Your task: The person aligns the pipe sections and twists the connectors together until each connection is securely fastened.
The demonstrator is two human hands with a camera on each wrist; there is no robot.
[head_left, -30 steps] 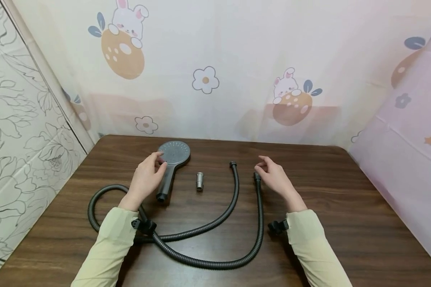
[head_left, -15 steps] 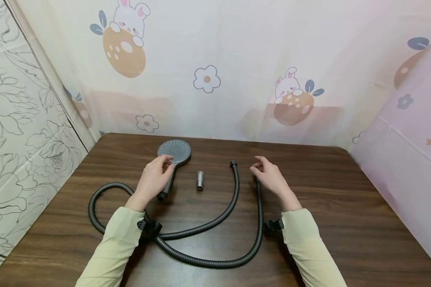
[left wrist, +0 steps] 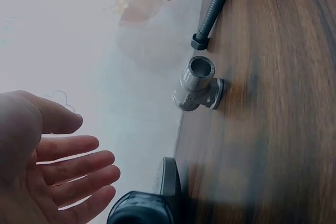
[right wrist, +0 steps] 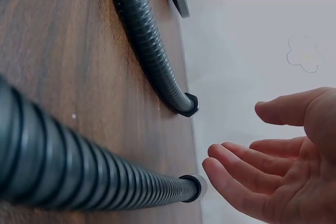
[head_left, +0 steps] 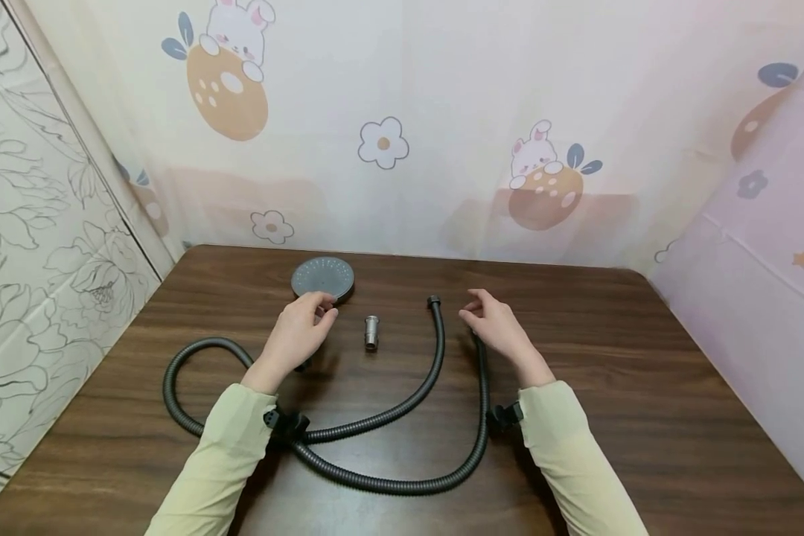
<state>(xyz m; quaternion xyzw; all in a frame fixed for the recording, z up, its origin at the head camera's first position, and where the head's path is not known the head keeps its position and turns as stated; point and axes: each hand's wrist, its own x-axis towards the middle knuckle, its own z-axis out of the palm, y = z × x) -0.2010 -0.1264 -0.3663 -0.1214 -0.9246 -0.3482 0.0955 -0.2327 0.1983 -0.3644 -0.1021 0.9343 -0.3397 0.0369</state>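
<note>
My left hand (head_left: 298,335) hovers over the handle of a grey shower head (head_left: 323,277), fingers loosely bent and holding nothing. Most of that handle is hidden behind the hand. To its right stands a small metal fitting (head_left: 371,333); the left wrist view shows this as a threaded tee-shaped connector (left wrist: 197,85). A black ribbed shower hose (head_left: 402,485) lies looped on the table with both ends pointing away from me. Above its right end is my right hand (head_left: 499,325), relaxed and apart from the hose end nut (right wrist: 195,187) in the right wrist view.
The brown wooden table (head_left: 610,357) ends at a patterned curtain (head_left: 442,149) along the back. Another curtain (head_left: 764,246) hangs at the right, and a floral panel (head_left: 53,223) stands at the left. A black wrist camera (head_left: 286,426) sits over the hose crossing.
My left hand has moved right, from beside the shower head to over its handle. The right hand has shifted slightly left above the hose end. The objects on the table have stayed put.
</note>
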